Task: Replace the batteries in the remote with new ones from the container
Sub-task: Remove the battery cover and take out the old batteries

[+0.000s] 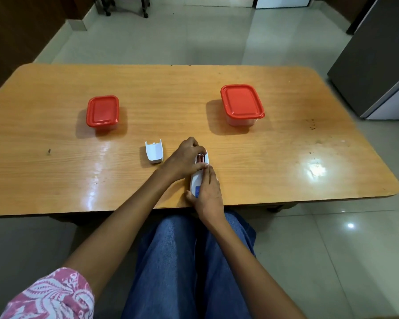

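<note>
Head view: I see the white plastic remote [194,180] lying back-up at the wooden table's [286,157] 6 o'clock edge. Two reddish cylindrical batteries [200,158] sit in its open bay. My left hand [184,161] pinches them; my right hand [209,192] grips the remote's near end. The white battery cover [154,151] lies at 9 o'clock, with red-lidded plastic containers at 10 [102,110] and 2 [241,101].

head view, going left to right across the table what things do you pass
smaller red-lidded container → loose white battery cover → remote with its battery bay open → larger red-lidded container
</note>
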